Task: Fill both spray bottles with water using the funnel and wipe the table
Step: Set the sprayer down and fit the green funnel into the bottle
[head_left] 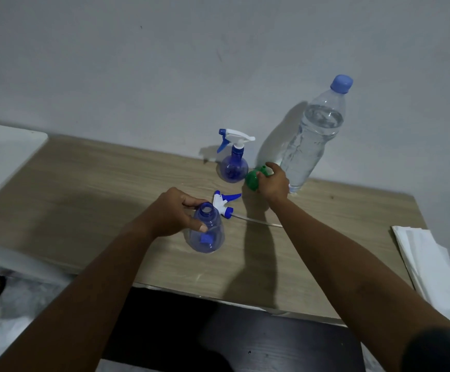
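Left hand (175, 213) at frame centre, forearm coming up from lower left; fingers and thumb curled round the neck of the open spray bottle (206, 232), gripping it; bottle upright on the table (84, 200), mouth uncovered, no water visible inside; a small blue piece shows low through its wall, cannot tell if inside or outside. Right hand (273, 183) right of centre, forearm stretched from lower right; fingers clasped round the green funnel (253, 179), wide end towards frame left, narrow spout poking up past the index finger; cannot tell if the funnel touches the table. Funnel just beside the second spray bottle (234, 165), which stands upright above centre, near the wall, white-and-blue trigger head screwed on; contents unclear. Detached spray head (223, 204) lies on its side between the two spray bottles, dip tube trailing right across the table under the right forearm. Water bottle (312, 138) upper right, upright, blue cap on, water up to the shoulder; just behind the right hand. Stack of white paper towels (430, 264) at the right table edge, well apart from both hands.
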